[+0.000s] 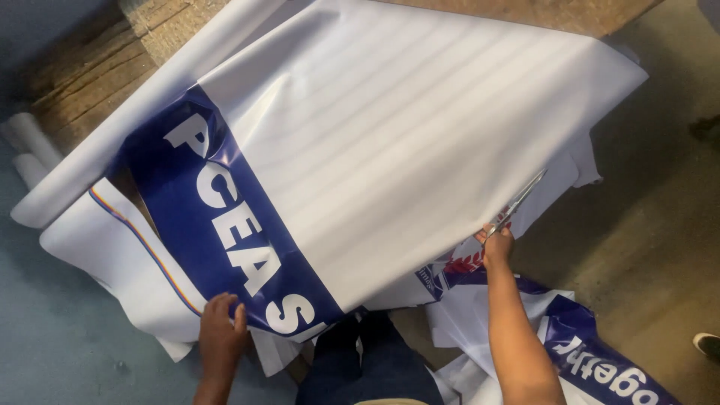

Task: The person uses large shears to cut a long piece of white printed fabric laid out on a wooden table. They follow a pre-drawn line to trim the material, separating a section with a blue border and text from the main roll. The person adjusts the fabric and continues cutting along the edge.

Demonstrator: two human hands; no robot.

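- Large white banner sheet (390, 135) spread across the middle of the view, draped over a wooden desk (90, 67) at the upper left, lower edge hanging toward the person.
- Long axis of the sheet running from lower left to upper right; top edge curled into a roll (135, 112) lying along that same diagonal.
- Blue band (217, 225) with white lettering crossing the sheet from upper left down to lower middle, a thin multicoloured stripe just beside it on the left.
- Left hand (220, 330) pressed on the lower edge of the sheet, fingers spread flat, pinning rather than clenching.
- Right hand (498, 244) closed around the handles of scissors (517, 201) at the sheet's right-hand lower edge.
- Scissors pointing up and to the right, blades apparently slightly parted, though too thin and blurred to be certain.
- Cut pieces of printed banner (585, 352) heaped on the floor (645, 247) beneath the right forearm, blue and white with some red.
- Two more white rolls (26, 150) at the far left edge, near the desk.
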